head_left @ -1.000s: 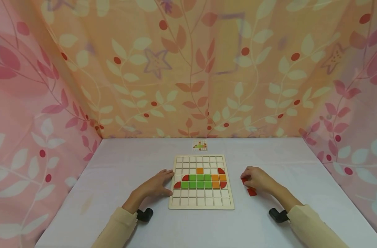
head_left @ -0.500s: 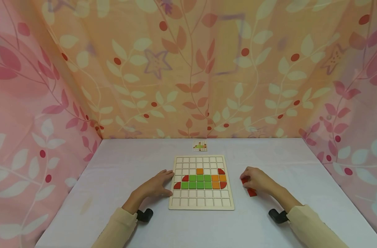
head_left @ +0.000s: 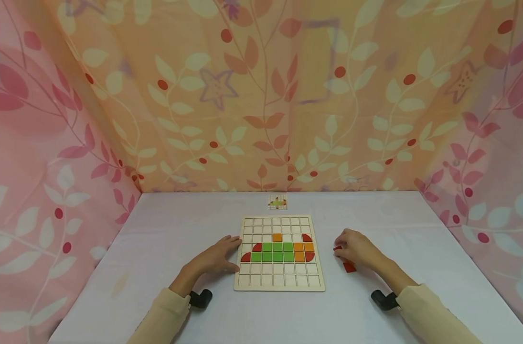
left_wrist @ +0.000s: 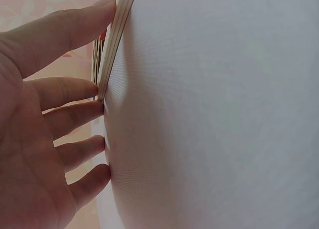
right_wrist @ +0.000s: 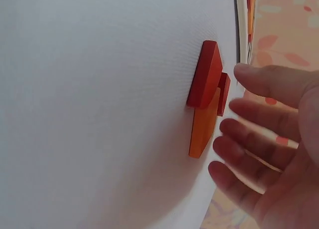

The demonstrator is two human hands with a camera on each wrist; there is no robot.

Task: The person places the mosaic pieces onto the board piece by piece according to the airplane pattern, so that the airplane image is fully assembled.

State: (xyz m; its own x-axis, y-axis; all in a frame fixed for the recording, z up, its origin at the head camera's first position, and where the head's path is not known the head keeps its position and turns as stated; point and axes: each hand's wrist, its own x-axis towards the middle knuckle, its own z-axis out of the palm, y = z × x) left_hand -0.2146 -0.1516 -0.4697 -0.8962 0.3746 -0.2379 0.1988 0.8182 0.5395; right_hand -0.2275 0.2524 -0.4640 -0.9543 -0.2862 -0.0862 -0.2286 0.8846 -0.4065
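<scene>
A pale wooden grid board (head_left: 279, 280) lies on the table with green, orange and red tiles set in its cells. My left hand (head_left: 216, 255) touches its left edge with the thumb and fingertips, fingers extended, as the left wrist view shows at the board's side (left_wrist: 114, 49). Right of the board, my right hand (head_left: 359, 249) hovers over loose tiles. In the right wrist view a red tile (right_wrist: 205, 75), an orange tile (right_wrist: 203, 126) and a smaller-looking red tile (right_wrist: 225, 93) lie close together. The fingers there are loosely bent, thumb apart from them, with nothing held.
A small picture card (head_left: 277, 202) with a coloured grid pattern lies behind the board. Patterned cloth walls (head_left: 261, 119) enclose the white table (head_left: 179, 215) at the back and sides. A black wrist-worn piece (head_left: 385, 300) sits beneath the right wrist.
My right hand has risen slightly over the loose tiles, and more of a gap shows between the visible red parts than half a second ago. The left hand and board stay put.
</scene>
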